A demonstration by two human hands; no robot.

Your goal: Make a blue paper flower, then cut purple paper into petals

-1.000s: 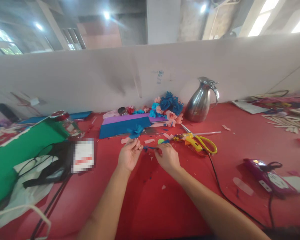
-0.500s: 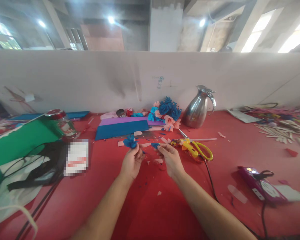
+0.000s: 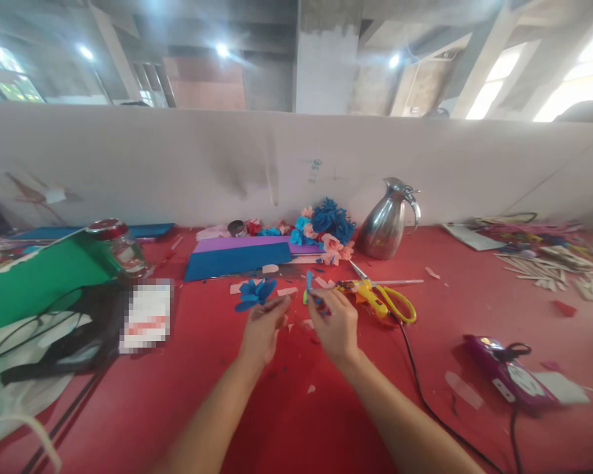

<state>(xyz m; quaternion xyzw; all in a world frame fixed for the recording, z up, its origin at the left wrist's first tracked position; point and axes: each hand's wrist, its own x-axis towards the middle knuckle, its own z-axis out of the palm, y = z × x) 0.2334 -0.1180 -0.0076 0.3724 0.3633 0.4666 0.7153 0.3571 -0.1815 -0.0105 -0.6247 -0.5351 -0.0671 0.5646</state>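
Note:
A blue paper flower with spread petals is pinched in my left hand, at the hand's upper left. The flower's base is hidden by the fingers. My right hand is closed on a small blue paper petal, which stands up from the fingertips. Beside that petal, a small yellow-green bit shows at the fingers; I cannot tell what it is. The two hands are a short gap apart above the red table. Right of my right hand lies a yellow glue gun, next to yellow-handled scissors.
Blue paper and purple paper lie behind the hands, near finished paper flowers. A steel jug stands at the back right. A purple power strip is at right, a lidded jar at left. Paper scraps litter the table.
The flower in my left hand has turned and shows its petals spread wider. The petal in my right hand has tipped upright. The view has shifted slightly.

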